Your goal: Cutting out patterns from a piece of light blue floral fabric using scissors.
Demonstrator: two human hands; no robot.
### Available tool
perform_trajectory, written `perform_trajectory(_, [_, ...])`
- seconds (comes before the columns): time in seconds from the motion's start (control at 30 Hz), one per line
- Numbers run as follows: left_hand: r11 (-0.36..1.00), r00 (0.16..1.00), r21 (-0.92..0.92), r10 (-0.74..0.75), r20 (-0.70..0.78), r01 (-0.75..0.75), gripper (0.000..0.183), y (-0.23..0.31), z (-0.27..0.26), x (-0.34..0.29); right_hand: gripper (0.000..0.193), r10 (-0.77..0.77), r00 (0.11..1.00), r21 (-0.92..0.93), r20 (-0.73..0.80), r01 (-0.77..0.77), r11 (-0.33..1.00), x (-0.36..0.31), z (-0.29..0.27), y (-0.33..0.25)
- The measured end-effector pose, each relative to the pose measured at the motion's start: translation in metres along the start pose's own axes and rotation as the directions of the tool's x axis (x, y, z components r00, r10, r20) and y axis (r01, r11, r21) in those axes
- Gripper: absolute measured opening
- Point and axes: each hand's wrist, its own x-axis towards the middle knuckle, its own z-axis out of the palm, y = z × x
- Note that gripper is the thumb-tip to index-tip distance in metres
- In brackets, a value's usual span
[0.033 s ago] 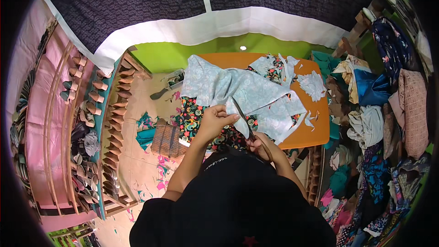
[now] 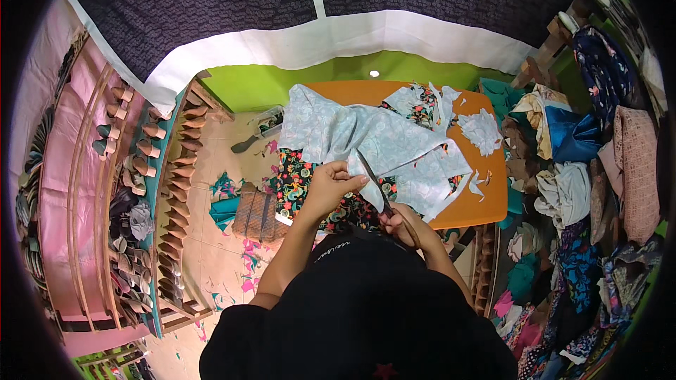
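Pinched between thumb and fingers, a loose flap of the pale blue patterned fabric (image 2: 405,144) is held by the left hand (image 2: 334,184), while the right hand (image 2: 405,224) is closed around the handle end of dark scissors (image 2: 385,197).

Cloth covers most of the left and middle of the orange table (image 2: 486,204), so its left edge is hidden under the pale fabric and the black floral fabric (image 2: 292,183). Bare tabletop shows as a strip along the back edge and a wider patch at the right, where a crumpled white scrap (image 2: 480,132) and smaller cuttings (image 2: 479,184) lie near the rim. At the near side, the person's body stands close to the table. Left of it is tiled floor strewn with scraps; right of it, a heap of fabrics (image 2: 563,197) crowds just beside the table.

The left thumb and fingers are nearly together, with only the cloth between them. The scissors point away from the body, the blades along the flap just right of the left fingertips; how far the blades are parted is unclear.

Against the earlier frame, hands, scissors and fabrics show no clear shift.
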Motion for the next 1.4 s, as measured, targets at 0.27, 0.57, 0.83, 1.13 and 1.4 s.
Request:
perform_trajectory(0.27, [0.999, 1.000, -0.028, 0.020, 0.004, -0.020, 0.013, 0.011, -0.003, 0.000, 0.039, 0.007, 1.000, -0.169, -0.022, -0.011, 0.985, -0.002, -0.006, 0.020])
perform_trajectory(0.57, [0.999, 0.999, -0.018, 0.039, -0.021, -0.040, 0.011, 0.009, 0.004, -0.003, 0.083, 0.155, 0.984, 0.148, 0.093, -0.167, 0.975, -0.007, -0.006, -0.003])
perform_trajectory(0.83, [0.997, 0.996, -0.037, 0.063, -0.063, -0.065, 0.014, 0.006, 0.007, -0.004, 0.080, -0.021, 0.975, 0.334, 0.221, -0.055, 0.941, -0.005, -0.008, 0.017])
perform_trajectory(1.13, [0.994, 0.988, 0.062, 0.102, -0.115, -0.095, 0.010, 0.001, 0.007, -0.005, 0.087, -0.061, 0.991, 0.091, 0.118, 0.050, 0.995, -0.003, -0.003, 0.015])
perform_trajectory(1.4, [0.993, 0.984, 0.041, 0.114, -0.136, -0.110, 0.012, 0.011, 0.012, -0.007, 0.084, -0.001, 0.996, 0.017, 0.086, -0.001, 1.000, -0.003, 0.001, 0.022])
